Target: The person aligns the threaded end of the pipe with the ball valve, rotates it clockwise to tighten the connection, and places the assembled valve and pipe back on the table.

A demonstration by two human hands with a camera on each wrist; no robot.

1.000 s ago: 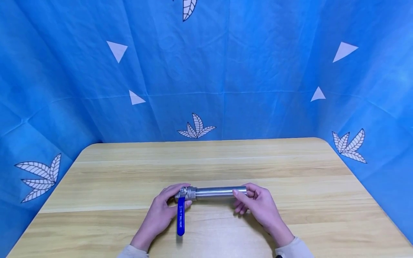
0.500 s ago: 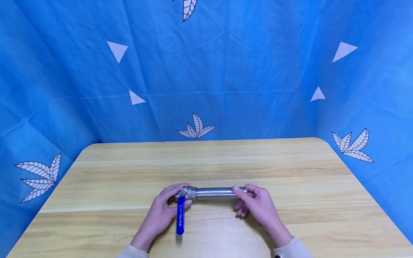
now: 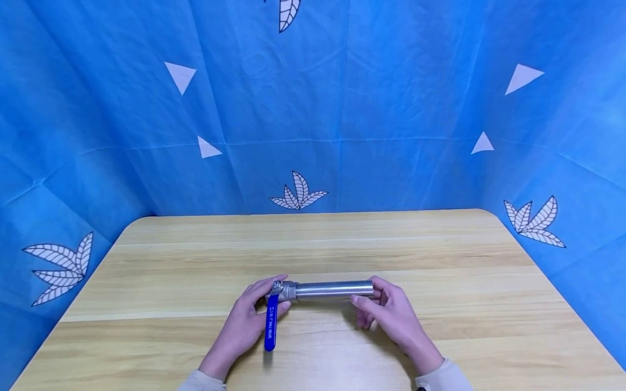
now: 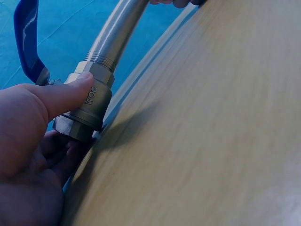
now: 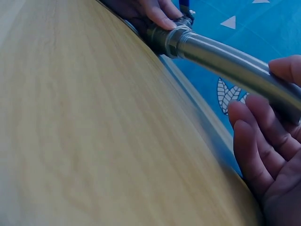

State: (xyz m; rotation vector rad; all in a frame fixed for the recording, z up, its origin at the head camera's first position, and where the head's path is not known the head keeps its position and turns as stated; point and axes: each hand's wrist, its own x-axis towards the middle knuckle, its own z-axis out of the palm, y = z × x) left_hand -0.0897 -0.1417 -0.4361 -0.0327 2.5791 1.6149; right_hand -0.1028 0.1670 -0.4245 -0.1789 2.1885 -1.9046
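A steel ball valve (image 3: pixel 286 291) with a long blue lever (image 3: pixel 270 323) is joined to a shiny metal pipe (image 3: pixel 335 289), whose threads show at the joint in the left wrist view. My left hand (image 3: pixel 244 317) grips the valve body, its thumb (image 4: pixel 70 96) lying across the side marked "WOG". The lever points toward me and slightly left. At the pipe's free right end, my right hand (image 3: pixel 393 315) holds the pipe between thumb (image 5: pixel 288 69) and fingers. Its lower fingers (image 5: pixel 254 141) curl loosely beneath. Pipe and valve lie roughly level, just over the table.
The light wood-grain table (image 3: pixel 313 244) has rounded far corners. A blue curtain (image 3: pixel 391 108) with white leaf and triangle prints surrounds its back and sides. Below the lever, a shadow falls on the tabletop.
The lever's free end has tipped slightly up and left as the valve and pipe turned a little. My right thumb has slid down the pipe's near side. My left hand has barely moved.
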